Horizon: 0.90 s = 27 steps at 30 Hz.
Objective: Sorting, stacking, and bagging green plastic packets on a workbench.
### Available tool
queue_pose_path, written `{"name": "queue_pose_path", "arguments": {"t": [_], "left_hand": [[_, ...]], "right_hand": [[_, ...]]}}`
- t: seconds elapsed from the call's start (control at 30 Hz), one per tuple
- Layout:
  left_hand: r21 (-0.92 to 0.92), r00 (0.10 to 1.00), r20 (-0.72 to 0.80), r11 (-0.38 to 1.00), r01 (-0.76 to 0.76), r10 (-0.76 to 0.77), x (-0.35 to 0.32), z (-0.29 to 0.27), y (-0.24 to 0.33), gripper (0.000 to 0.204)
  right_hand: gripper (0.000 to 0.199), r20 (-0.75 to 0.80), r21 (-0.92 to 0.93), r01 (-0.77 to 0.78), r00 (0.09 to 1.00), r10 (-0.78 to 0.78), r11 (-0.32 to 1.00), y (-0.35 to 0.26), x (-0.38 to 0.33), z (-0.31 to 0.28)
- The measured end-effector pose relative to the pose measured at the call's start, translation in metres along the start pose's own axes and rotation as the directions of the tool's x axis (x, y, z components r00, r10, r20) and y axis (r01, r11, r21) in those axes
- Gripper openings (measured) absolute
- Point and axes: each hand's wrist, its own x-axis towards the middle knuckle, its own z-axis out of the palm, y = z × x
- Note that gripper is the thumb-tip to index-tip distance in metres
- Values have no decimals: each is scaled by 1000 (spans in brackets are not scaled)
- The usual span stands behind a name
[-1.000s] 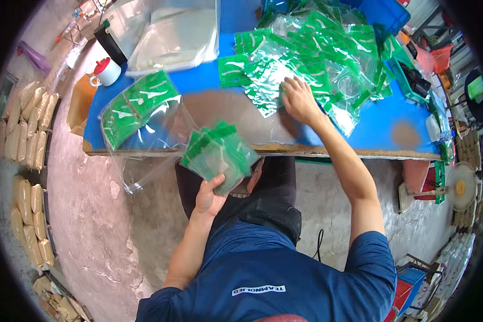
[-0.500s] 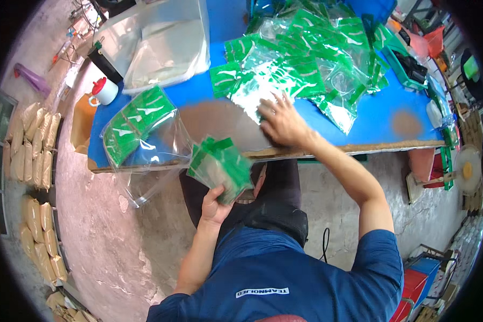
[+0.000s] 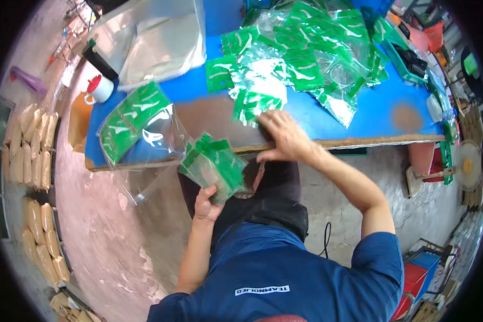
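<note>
My left hand (image 3: 208, 205) grips a fanned stack of green and clear plastic bags (image 3: 214, 166) by its lower end, just off the table's front edge. My right hand (image 3: 287, 134) is over that edge, palm down, thumb spread away from the fingers. Its fingertips meet the near end of a green-printed bag (image 3: 260, 104) sticking out from a loose heap of similar bags (image 3: 316, 48). Whether they press on the bag is blurred. To the left, a larger clear bag (image 3: 163, 131) holding green-printed packets (image 3: 137, 115) lies partly over the edge.
The blue table (image 3: 381, 121) has a worn brown front edge. On its left stand a white mug with a red lid (image 3: 100, 88), a black upright object (image 3: 99, 61) and large clear sheets (image 3: 163, 48). A teal tray (image 3: 405, 61) sits right; a fan (image 3: 468, 167) stands beyond.
My right hand has drawn back toward the table edge, and a green-printed bag now shows beyond its fingertips. My left hand with the stack has shifted slightly left.
</note>
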Motion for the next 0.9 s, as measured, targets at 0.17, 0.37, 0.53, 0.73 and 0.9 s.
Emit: {"name": "queue_pose_path", "arguments": {"t": [0.17,0.37,0.53,0.73,0.9], "left_hand": [[-33,956,284,996,88,-75,0,-2,10,71],[33,997,66,999,33,-35,11,13,1,63],[-95,998,42,995,-38,43,-5,-2,4,78],[-48,998,52,998,-44,47,4,29,2,73],[-58,998,54,998,40,-37,6,14,8,69]], "right_hand": [[29,-290,388,10,951,112,922,-47,-23,12],[38,270,619,-433,901,341,655,-61,33,-2],[58,-141,-146,-144,982,123,979,19,51,13],[48,57,144,198,977,-207,970,-36,4,15],[54,-198,-233,-247,959,203,941,25,34,2]]}}
